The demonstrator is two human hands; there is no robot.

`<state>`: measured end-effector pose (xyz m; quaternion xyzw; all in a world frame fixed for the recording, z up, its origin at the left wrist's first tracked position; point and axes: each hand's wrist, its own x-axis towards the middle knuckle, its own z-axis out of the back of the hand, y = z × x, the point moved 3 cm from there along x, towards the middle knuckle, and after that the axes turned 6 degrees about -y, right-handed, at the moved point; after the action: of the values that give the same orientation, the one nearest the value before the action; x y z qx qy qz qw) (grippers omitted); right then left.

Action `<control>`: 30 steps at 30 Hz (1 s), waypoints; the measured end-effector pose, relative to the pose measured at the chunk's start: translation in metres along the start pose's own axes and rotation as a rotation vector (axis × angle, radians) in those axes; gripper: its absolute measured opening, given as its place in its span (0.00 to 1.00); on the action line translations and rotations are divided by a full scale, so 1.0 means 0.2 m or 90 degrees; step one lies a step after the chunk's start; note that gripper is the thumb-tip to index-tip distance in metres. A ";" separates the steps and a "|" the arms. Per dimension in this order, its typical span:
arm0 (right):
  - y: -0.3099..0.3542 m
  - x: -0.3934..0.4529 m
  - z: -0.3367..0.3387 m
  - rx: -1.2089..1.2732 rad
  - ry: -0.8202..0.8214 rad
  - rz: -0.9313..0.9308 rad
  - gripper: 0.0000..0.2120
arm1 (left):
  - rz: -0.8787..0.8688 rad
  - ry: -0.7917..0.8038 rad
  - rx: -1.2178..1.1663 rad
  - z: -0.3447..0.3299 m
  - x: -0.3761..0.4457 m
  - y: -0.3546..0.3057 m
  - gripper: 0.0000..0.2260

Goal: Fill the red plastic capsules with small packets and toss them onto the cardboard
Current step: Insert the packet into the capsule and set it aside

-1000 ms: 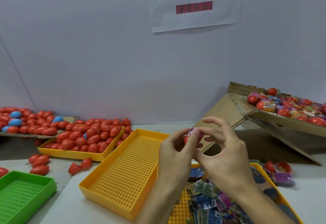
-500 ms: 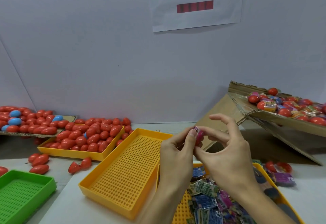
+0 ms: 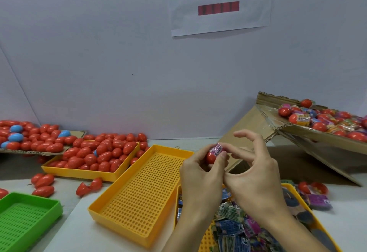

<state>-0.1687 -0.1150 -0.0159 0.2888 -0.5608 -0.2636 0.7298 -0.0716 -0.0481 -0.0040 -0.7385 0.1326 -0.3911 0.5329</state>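
Note:
My left hand (image 3: 200, 174) grips a red capsule (image 3: 211, 157) in front of me, above the trays. A small pink packet (image 3: 216, 149) sits at the capsule's top, and the fingertips of my right hand (image 3: 255, 174) pinch it there. Under my wrists a yellow tray (image 3: 292, 189) holds several small colourful packets (image 3: 234, 230). At the right a tilted cardboard (image 3: 309, 134) carries several red capsules (image 3: 319, 126) wrapped with packets.
A bare perforated yellow tray (image 3: 139, 194) lies centre. Behind it, another yellow tray (image 3: 83, 173) and a cardboard sheet (image 3: 39, 152) are heaped with red and a few blue capsules. A green tray (image 3: 29, 218) sits lower left. Loose capsules (image 3: 42, 181) lie on the table.
The red capsule shows more between my fingers now, with the packet sitting at its top. Both hands stay together at about the same spot.

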 end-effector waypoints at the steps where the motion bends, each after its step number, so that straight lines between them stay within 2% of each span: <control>1: 0.01 0.00 0.00 0.005 -0.003 0.001 0.34 | 0.008 0.001 -0.012 0.00 0.00 0.00 0.13; 5: 0.01 0.00 0.01 0.008 -0.004 -0.003 0.34 | 0.048 0.002 -0.055 0.00 0.01 0.01 0.12; 8: 0.01 0.01 0.01 0.010 0.001 -0.002 0.33 | 0.098 0.017 -0.097 0.01 0.01 0.02 0.06; 15: 0.00 0.00 0.00 -0.019 0.038 0.028 0.36 | 0.215 0.003 -0.165 0.01 0.03 0.07 0.12; 30: -0.01 0.01 0.00 -0.004 0.001 0.011 0.33 | 0.240 0.004 -0.237 -0.01 0.02 0.11 0.09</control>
<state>-0.1686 -0.1182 -0.0150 0.2822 -0.5618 -0.2586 0.7334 -0.0653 -0.0607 -0.0219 -0.7849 0.3389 -0.2560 0.4511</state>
